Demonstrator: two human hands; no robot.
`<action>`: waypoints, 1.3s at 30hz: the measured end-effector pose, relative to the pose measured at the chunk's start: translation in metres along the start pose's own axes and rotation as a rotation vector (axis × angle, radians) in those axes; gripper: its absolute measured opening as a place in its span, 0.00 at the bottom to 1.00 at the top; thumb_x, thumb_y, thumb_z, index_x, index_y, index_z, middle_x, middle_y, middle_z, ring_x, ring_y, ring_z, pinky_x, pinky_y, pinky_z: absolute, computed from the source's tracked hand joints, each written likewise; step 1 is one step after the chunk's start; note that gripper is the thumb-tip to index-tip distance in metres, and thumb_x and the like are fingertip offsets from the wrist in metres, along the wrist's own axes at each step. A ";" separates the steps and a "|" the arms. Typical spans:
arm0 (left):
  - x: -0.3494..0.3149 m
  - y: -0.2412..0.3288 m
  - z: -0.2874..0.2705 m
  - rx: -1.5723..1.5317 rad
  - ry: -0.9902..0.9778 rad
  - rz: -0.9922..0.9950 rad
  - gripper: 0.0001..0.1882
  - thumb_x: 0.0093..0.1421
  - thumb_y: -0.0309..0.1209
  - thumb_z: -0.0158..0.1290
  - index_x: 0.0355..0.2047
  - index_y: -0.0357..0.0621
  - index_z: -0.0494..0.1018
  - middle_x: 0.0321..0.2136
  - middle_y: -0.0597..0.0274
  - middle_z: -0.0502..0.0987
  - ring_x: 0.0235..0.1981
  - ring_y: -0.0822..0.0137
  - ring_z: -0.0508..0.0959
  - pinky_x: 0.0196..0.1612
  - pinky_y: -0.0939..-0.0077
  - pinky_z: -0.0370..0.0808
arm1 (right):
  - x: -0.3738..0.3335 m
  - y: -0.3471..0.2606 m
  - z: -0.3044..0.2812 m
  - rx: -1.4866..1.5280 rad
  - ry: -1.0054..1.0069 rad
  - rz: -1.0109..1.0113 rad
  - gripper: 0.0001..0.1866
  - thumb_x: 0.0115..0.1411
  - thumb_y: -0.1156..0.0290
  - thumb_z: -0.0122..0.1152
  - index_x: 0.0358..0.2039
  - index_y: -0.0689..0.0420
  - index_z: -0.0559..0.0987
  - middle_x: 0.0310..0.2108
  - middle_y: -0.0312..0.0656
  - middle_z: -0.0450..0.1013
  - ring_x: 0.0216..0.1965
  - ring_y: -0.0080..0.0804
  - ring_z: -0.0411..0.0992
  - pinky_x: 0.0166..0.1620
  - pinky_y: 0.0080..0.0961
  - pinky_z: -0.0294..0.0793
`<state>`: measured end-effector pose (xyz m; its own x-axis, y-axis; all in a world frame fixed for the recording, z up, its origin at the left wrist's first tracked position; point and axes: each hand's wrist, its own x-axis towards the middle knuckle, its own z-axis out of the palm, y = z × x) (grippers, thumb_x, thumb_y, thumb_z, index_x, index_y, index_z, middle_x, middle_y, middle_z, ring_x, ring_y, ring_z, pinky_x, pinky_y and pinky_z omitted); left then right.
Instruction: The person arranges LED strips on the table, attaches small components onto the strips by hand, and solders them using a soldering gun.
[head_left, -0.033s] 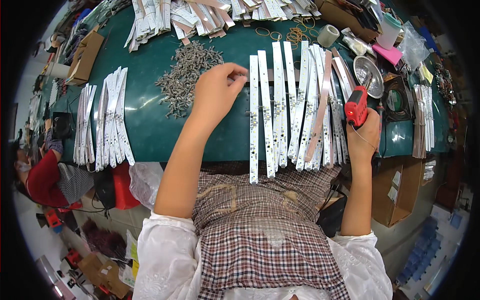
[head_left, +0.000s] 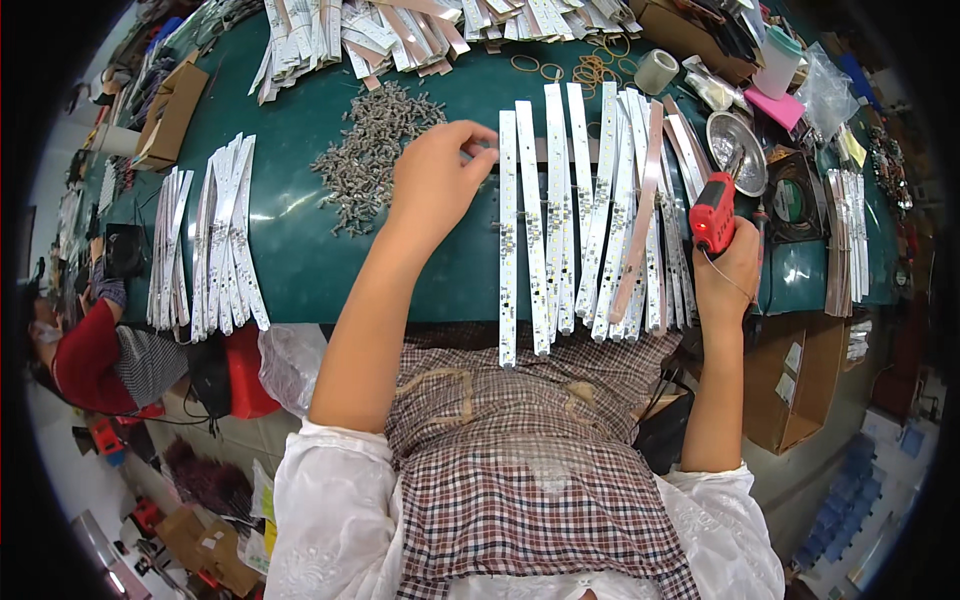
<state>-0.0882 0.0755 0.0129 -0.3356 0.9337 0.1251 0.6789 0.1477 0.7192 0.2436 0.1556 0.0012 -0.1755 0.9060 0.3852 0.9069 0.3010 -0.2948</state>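
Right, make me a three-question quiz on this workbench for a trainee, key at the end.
1. Multiple choice: what does the right hand grip? A) a white strip; B) a red tool; C) a cardboard box.
2. True or false: the pile of small grey parts sits inside the silvery bowl.
3. Fill in the blank: the hand nearer that pile is the ___ hand.

Key:
1. B.
2. False; the pile lies loose on the green tabletop.
3. Left; the left hand is raised just to the right of the pile.
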 end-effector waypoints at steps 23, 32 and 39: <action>0.034 -0.011 0.026 -0.232 0.004 -0.313 0.14 0.54 0.33 0.62 0.33 0.33 0.75 0.25 0.59 0.79 0.21 0.72 0.79 0.26 0.78 0.77 | -0.024 0.001 -0.039 0.294 -0.005 0.124 0.21 0.51 0.78 0.69 0.44 0.62 0.70 0.38 0.45 0.71 0.38 0.36 0.72 0.45 0.28 0.71; 0.034 -0.015 0.028 -0.371 0.011 -0.362 0.13 0.55 0.31 0.61 0.32 0.32 0.73 0.23 0.57 0.80 0.22 0.70 0.81 0.24 0.78 0.78 | -0.044 -0.018 -0.058 0.708 -0.005 0.278 0.17 0.57 0.78 0.65 0.45 0.60 0.71 0.36 0.36 0.71 0.34 0.22 0.71 0.40 0.20 0.72; 0.021 -0.008 0.021 -0.223 0.033 -0.333 0.18 0.55 0.35 0.63 0.37 0.32 0.72 0.25 0.59 0.78 0.21 0.74 0.78 0.25 0.82 0.75 | -0.067 -0.057 -0.090 0.869 -0.123 0.236 0.13 0.61 0.75 0.59 0.46 0.62 0.72 0.36 0.39 0.71 0.31 0.23 0.72 0.35 0.21 0.72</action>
<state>-0.0868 0.1002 -0.0040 -0.5361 0.8355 -0.1205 0.3725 0.3622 0.8544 0.2385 0.0509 0.0705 -0.1065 0.9829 0.1501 0.3243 0.1770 -0.9292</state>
